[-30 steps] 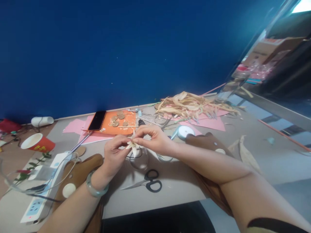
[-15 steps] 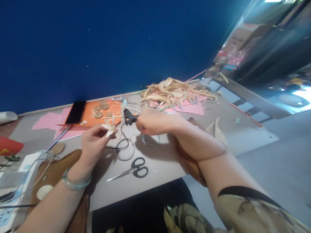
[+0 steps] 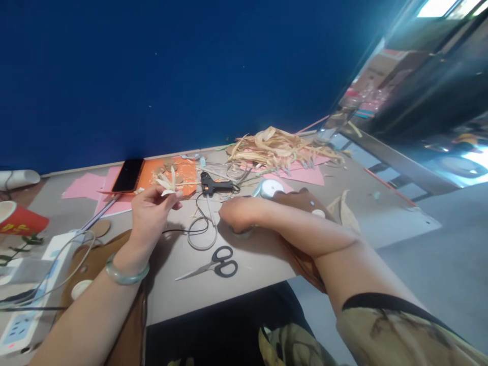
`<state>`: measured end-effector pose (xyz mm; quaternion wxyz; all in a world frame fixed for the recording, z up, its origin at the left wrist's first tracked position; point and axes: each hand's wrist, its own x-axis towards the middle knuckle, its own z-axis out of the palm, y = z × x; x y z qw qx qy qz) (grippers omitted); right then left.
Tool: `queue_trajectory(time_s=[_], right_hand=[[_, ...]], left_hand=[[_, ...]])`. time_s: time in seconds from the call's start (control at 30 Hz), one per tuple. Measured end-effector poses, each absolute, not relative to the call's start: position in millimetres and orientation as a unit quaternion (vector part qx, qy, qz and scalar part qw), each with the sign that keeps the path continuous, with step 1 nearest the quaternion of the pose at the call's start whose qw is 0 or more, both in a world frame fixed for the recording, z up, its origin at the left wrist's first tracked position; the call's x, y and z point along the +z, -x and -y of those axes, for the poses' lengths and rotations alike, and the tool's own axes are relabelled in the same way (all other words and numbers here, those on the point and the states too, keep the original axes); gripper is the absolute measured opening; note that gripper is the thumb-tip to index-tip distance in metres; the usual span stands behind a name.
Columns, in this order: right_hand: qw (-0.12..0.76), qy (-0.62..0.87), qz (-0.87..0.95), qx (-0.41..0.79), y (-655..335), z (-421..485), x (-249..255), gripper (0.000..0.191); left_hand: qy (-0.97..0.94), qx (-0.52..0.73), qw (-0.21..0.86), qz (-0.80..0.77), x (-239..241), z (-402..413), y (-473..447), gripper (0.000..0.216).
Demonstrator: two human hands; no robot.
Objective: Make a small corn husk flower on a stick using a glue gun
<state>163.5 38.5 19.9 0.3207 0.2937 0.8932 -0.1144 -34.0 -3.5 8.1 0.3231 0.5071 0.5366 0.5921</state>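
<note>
A small flower with pale, husk-like petals (image 3: 168, 184) is pinched in my left hand (image 3: 149, 213), held above the table. My right hand (image 3: 240, 212) is low over the table with its fingers curled down. Under it shows a sliver of a clear ring-shaped thing (image 3: 243, 233), mostly covered, and whether my fingers grip it is hidden. A black glue gun (image 3: 215, 185) lies just beyond my right hand. Nearer to me rest scissors with black handles (image 3: 223, 262). Behind my right wrist is a spool of pale ribbon (image 3: 272, 188).
Dried husk strips (image 3: 274, 147) are heaped on pink paper at the back. A phone (image 3: 128, 175) lies on an orange sheet (image 3: 186, 168) with small discs. To the left are a power strip (image 3: 19, 325) and a red paper cup (image 3: 23, 218). A blue panel (image 3: 190, 76) stands behind.
My right hand has come away from the glue gun, towards me and down onto the clear ring. The glue gun now lies free. My left hand still holds the flower.
</note>
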Motion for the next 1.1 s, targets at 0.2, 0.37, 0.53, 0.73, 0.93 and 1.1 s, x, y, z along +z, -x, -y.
queue_trajectory(time_s=[0.2,0.37,0.53,0.73,0.93,1.1], right_hand=[[0.321,-0.274,-0.9,-0.11,-162.5,-32.5,19.1,0.027],[0.292,-0.263,-0.913,-0.111,-168.5,-37.7,28.1,0.016],[0.012,-0.206,-0.92,-0.334,-184.6,-56.8,52.8,0.005],[-0.256,-0.178,-0.722,-0.618,-182.5,-73.3,42.3,0.022],[-0.328,-0.211,-0.651,-0.651,-165.5,-76.7,22.5,0.028],[-0.359,-0.229,-0.628,-0.651,-158.5,-76.0,13.3,0.032]], left_hand=[[-0.503,0.605,0.329,-0.522,5.2,1.9,35.5,0.02],[-0.503,0.598,0.332,-0.528,4.2,1.6,37.2,0.02],[-0.502,0.594,0.366,-0.511,1.4,0.8,36.4,0.02],[-0.499,0.567,0.422,-0.502,0.3,1.1,31.8,0.023],[-0.477,0.555,0.489,-0.476,-1.4,1.1,29.2,0.023],[-0.446,0.563,0.512,-0.472,1.8,2.9,26.6,0.025]])
